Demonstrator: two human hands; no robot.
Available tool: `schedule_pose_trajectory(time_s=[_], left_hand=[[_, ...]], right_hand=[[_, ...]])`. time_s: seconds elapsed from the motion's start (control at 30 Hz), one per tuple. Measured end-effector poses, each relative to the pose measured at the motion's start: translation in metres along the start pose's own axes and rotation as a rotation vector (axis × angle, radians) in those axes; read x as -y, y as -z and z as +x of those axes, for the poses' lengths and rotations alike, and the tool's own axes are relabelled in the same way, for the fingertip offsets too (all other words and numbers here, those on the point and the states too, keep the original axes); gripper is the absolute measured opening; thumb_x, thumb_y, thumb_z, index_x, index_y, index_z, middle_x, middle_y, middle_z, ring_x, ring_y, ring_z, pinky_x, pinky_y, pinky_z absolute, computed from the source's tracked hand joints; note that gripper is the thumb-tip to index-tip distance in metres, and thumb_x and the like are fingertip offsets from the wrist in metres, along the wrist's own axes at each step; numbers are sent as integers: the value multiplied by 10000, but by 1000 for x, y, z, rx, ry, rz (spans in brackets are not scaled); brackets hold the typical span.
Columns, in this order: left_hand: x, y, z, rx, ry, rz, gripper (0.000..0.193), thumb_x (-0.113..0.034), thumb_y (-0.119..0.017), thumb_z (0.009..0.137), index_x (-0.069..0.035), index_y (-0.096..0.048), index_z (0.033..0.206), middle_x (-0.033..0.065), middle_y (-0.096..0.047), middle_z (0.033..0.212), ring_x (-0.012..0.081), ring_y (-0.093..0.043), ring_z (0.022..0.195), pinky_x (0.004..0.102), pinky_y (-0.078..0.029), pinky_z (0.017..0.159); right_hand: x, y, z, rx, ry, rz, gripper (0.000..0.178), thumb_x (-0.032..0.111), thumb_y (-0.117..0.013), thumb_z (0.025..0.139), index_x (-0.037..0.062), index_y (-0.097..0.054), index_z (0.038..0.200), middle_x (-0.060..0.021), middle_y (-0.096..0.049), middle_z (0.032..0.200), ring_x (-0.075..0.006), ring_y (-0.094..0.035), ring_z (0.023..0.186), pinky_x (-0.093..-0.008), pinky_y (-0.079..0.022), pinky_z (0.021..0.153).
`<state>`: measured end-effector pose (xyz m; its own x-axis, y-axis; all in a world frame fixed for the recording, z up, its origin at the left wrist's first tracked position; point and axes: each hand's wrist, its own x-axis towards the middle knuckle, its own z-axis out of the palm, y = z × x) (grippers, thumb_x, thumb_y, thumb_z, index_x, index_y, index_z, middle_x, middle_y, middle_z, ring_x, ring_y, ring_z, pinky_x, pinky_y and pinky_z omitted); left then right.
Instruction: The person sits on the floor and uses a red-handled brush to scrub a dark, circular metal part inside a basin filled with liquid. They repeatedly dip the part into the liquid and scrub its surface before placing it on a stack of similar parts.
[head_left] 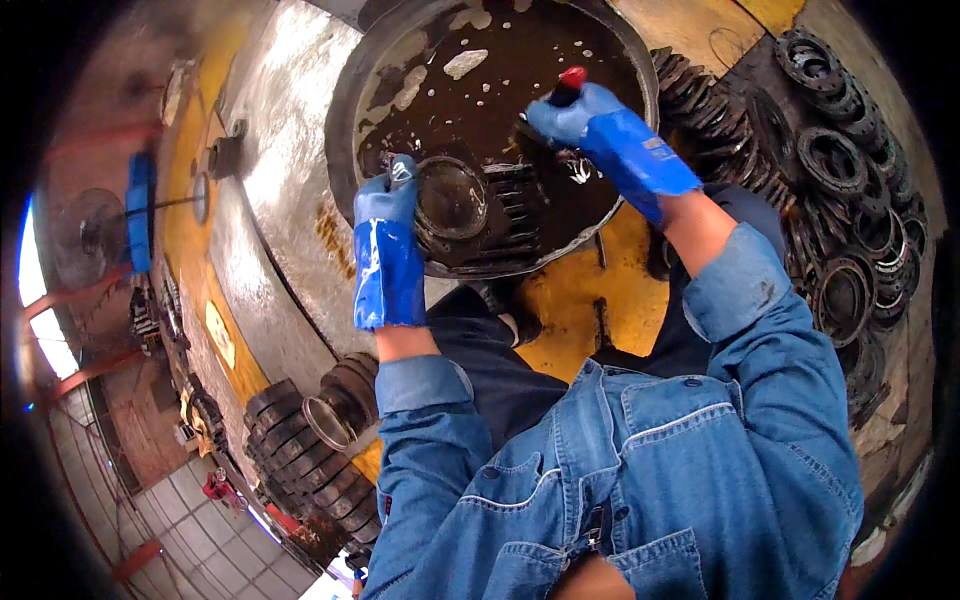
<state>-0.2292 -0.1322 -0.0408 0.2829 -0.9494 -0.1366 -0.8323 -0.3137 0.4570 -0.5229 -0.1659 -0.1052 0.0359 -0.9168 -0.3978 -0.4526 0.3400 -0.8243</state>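
Both my hands wear blue rubber gloves over a large round basin of dark, oily liquid with foam patches. My left hand is closed at the left edge of a round metal ring, which lies tilted, partly in the liquid. Beside the ring is a dark ribbed or toothed metal part, mostly wet. My right hand is closed around a tool with a red-ended handle, above the liquid to the right of the ring. The tool's working end is dark and hard to make out.
Stacks of dark ring-shaped parts and rows of toothed discs lie to the right. On the left are a shiny metal surface, a metal cylinder part and a stack of black ribbed parts. A yellow surface shows below the basin.
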Motion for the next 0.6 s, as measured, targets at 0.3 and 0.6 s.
schedule_pose_trajectory(time_s=[0.3,0.6], left_hand=[[12,-12,8,-191,-72,-418,580,-510,-697,992,67,-745,950,64,-694,783,128,-578,758,341,-494,702],[12,-5,-3,-279,-229,-263,525,-475,-688,998,44,-756,952,181,-699,734,226,-655,698,395,-516,681]], right_hand=[[-1,-72,-32,171,661,718,389,9,-642,1011,0,-584,1395,-164,-727,1209,-173,-709,997,-310,-587,918],[42,-43,-45,588,305,850,449,431,-759,913,65,-762,1172,-82,-742,955,-138,-668,843,-295,-539,735]])
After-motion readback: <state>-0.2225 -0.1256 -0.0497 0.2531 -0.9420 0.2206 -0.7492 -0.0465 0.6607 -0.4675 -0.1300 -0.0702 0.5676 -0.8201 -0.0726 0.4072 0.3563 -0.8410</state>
